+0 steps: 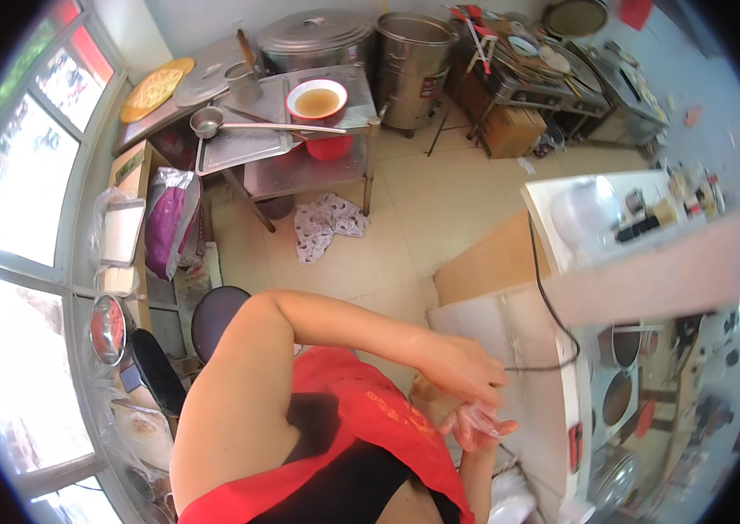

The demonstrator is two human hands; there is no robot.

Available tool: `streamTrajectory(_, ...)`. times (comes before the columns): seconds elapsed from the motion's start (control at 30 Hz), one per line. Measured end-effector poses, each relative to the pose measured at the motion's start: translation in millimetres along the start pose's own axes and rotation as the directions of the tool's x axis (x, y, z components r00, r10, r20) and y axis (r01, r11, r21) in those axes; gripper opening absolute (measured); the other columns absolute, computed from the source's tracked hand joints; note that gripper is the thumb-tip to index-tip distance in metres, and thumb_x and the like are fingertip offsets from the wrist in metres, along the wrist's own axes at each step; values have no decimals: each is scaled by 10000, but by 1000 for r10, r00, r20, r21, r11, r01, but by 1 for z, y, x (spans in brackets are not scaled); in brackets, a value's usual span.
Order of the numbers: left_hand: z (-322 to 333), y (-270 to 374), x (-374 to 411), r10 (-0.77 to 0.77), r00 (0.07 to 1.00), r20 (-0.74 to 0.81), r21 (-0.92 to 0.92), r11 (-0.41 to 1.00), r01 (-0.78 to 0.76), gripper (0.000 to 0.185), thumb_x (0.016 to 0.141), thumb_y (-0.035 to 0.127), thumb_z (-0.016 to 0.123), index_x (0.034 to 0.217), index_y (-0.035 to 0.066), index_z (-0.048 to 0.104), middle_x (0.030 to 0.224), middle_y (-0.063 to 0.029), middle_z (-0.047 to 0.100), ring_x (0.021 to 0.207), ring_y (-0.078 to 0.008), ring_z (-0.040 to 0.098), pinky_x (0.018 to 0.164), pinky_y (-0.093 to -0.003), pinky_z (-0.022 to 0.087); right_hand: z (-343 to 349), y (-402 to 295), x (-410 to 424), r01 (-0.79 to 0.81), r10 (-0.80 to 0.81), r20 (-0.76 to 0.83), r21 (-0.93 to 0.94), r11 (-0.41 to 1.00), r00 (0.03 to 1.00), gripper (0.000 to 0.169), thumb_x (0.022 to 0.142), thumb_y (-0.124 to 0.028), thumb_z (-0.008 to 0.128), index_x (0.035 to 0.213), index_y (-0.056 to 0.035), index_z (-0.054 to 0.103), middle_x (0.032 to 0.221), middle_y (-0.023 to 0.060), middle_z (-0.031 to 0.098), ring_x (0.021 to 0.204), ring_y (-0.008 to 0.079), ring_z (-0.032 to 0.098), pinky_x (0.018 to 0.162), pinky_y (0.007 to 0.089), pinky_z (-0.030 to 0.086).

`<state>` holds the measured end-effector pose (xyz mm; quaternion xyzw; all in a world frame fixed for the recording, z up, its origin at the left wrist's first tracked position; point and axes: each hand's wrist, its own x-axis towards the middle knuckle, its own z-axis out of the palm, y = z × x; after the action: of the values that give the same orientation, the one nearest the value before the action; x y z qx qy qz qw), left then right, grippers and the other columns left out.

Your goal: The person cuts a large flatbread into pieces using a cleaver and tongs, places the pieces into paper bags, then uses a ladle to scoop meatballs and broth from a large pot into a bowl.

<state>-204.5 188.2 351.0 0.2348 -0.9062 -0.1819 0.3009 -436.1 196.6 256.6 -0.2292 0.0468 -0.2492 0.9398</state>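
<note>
My left hand [465, 370] reaches across my body from the left, its fingers bent down over my right hand [475, 429]. Thin clear plastic [483, 418], seemingly a disposable glove, lies over the fingers of my right hand. The left fingertips pinch at its upper edge, though they are partly hidden. The right fingers are spread, palm side partly up. Both hands are in front of my red apron [360, 393], beside a white counter side [534, 406]. A tan object [429, 396] shows partly behind my left hand.
A black cable [550, 308] hangs over the counter at right. Ahead stands a steel table [360, 92] with a bowl of brown liquid [316, 101] and a long-handled ladle [206, 122]. A patterned cloth [327, 226] lies on the floor. A metal bowl [108, 331] with reddish food is at left.
</note>
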Motion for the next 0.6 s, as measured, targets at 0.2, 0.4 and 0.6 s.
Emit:
streamTrajectory(0.2,-97,-65,-107,-192,967,-167,-109,978,175,121,791,165,605,883,87,589,887,-73,505,875,-258,573,619,-396,472,49,-4,179,-332,313,-111,-315,889,943,1098,774,-843,301,1280,125,418,991,283,617,908,379,617,804,470,495)
streamTrajectory(0.4,-181,-123,-179,-256,924,-285,-173,962,214,89,829,149,592,878,77,573,832,-74,485,792,-253,546,608,-386,453,24,-20,325,-488,490,-17,-126,864,872,1062,837,-796,167,1116,139,584,1015,267,619,951,355,589,858,451,465)
streamTrajectory(0.6,-234,-216,-204,-156,849,-505,229,924,306,117,743,156,628,758,84,537,757,-43,476,714,-198,536,520,-312,436,-2,-43,476,-578,570,-94,-126,807,816,1013,873,-753,152,1055,123,627,907,204,635,825,276,558,823,422,440)
